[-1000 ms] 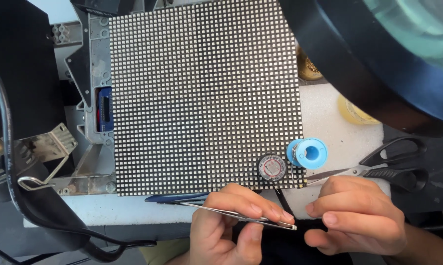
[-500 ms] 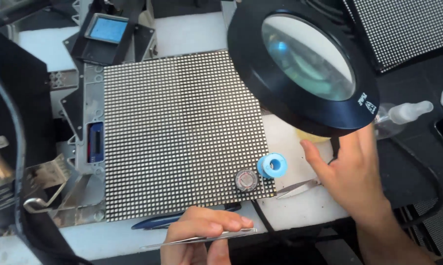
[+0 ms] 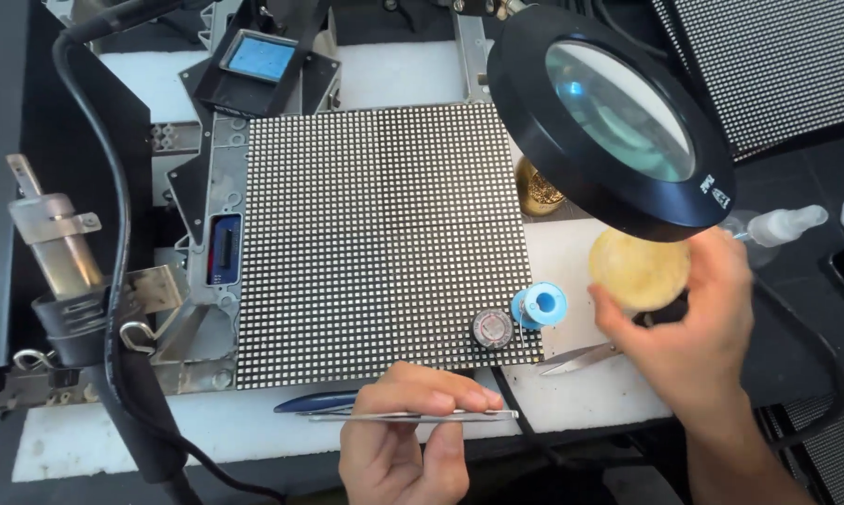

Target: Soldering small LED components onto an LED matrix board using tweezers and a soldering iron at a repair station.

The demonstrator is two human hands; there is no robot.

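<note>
Your left hand (image 3: 405, 432) pinches tweezers (image 3: 413, 415); right hand (image 3: 686, 323), open, reaches beneath the magnifier lamp (image 3: 618, 117): positioning it, steady grip next

Below the black-rimmed magnifier (image 3: 618, 117) with its greenish lens sits a yellow round sponge (image 3: 639, 269); left of it a blue spool (image 3: 539, 305) and a black panel (image 3: 375, 243) gridded with pale dots.
</note>
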